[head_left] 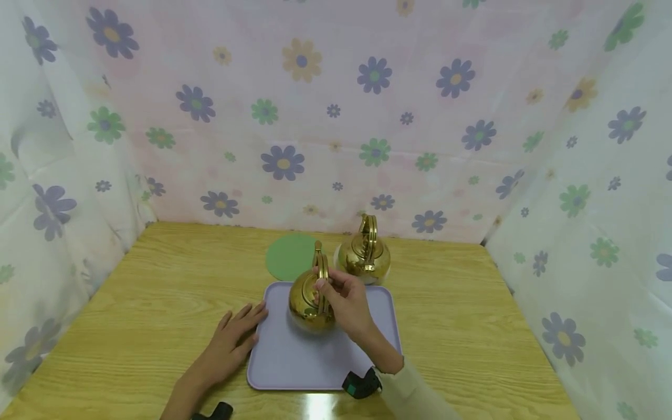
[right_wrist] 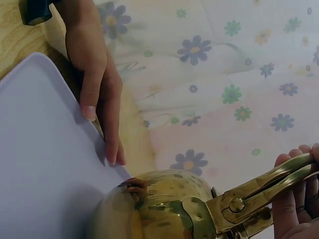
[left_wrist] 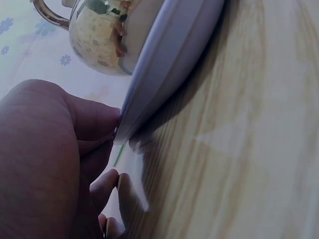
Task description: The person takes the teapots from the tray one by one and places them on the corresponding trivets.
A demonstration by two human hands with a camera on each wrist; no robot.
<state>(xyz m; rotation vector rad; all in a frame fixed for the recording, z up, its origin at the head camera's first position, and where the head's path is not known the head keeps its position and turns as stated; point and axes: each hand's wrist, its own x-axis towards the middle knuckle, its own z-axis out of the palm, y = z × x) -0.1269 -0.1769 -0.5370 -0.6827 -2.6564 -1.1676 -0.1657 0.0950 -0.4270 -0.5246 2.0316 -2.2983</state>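
The right hand (head_left: 343, 297) grips the upright handle of a gold kettle (head_left: 310, 300), fingers curled round it, over the middle of the lilac tray (head_left: 315, 367). Whether the kettle's base touches the tray or hangs just above it, I cannot tell. The left hand (head_left: 236, 338) lies flat on the bench (head_left: 157, 291), fingers straight, touching the tray's left edge. A second gold kettle (head_left: 363, 256) stands at the tray's far right corner, beside a green mat (head_left: 287, 256). By my judgement one kettle is in hand at the tray, and the other is not yet handled.
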